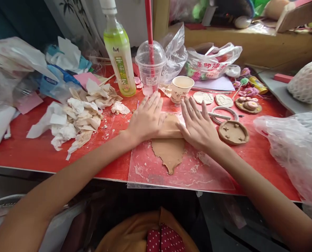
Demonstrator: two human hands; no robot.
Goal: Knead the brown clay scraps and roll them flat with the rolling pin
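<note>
A flattened brown clay slab (pixel 170 154) lies on a clear plastic sheet (pixel 145 175) at the table's front edge, its near end narrowing to a ragged point. Across it rests a wooden rolling pin (pixel 171 133). My left hand (pixel 147 119) lies flat on the pin's left part, fingers stretched forward. On its right part, my right hand (pixel 198 124) presses down with fingers straight and slightly spread. Both palms hide the pin's ends. Just right of my right hand is a round clay dish (pixel 233 133) with a raised rim and small shapes inside.
Crumpled tissues (pixel 77 119) are heaped on the left of the red table (pixel 103 164). Behind my hands stand a tea bottle (pixel 120 56), a plastic cup with a straw (pixel 150 66) and a paper cup (pixel 181 89). A plastic bag (pixel 295 147) fills the right side.
</note>
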